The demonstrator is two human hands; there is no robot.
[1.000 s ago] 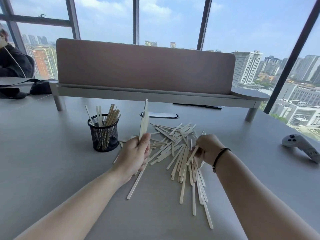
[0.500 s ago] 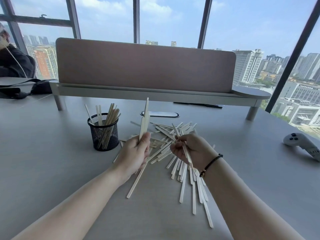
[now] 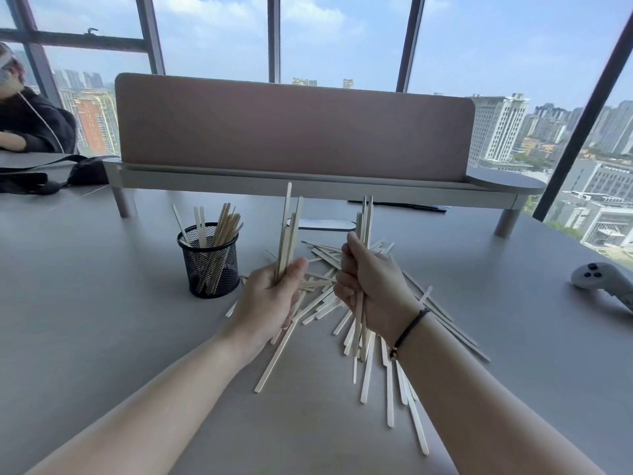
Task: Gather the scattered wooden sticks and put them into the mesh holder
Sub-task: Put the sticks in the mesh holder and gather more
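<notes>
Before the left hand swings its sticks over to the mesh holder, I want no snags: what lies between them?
Head view: only bare grey table separates the left hand from the mesh holder.

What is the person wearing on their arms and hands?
Both forearms are bare, with no sleeves in view. The left hand wears nothing. The right hand has a thin dark cord bracelet round its wrist, carrying a small bead.

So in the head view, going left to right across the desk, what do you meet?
Black bag → mesh holder with sticks in it → left hand gripping a bundle of sticks → right hand gripping another bundle → white controller.
</notes>
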